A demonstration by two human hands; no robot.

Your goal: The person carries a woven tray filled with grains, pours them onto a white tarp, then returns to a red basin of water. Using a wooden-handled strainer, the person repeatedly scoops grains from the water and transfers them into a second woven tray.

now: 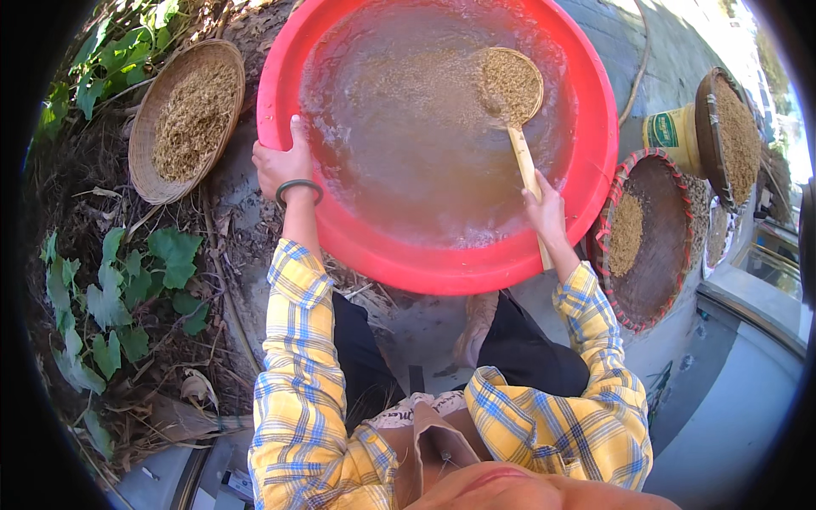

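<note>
A large red plastic tub (pixel 408 264) full of murky water (pixel 408 172) stands before me. My left hand (pixel 285 159) grips its left rim, thumb over the inner side and fingers outside. In my right hand (pixel 546 207) is the flat wooden handle of a woven bamboo strainer (pixel 528 159). The strainer's round bowl, at the right side of the tub, holds wet tan grain (pixel 510 83). More grain (pixel 427 83) is spread in the water to its left.
At left, a woven basket (pixel 143 159) holds husky grain beside leafy vines (pixel 175 255). To the right are a red-bound round basket (pixel 656 255) with a grain heap, a yellowish bucket (pixel 685 137) and another grain-filled basket (pixel 736 140). A hose (pixel 639 76) lies on the concrete.
</note>
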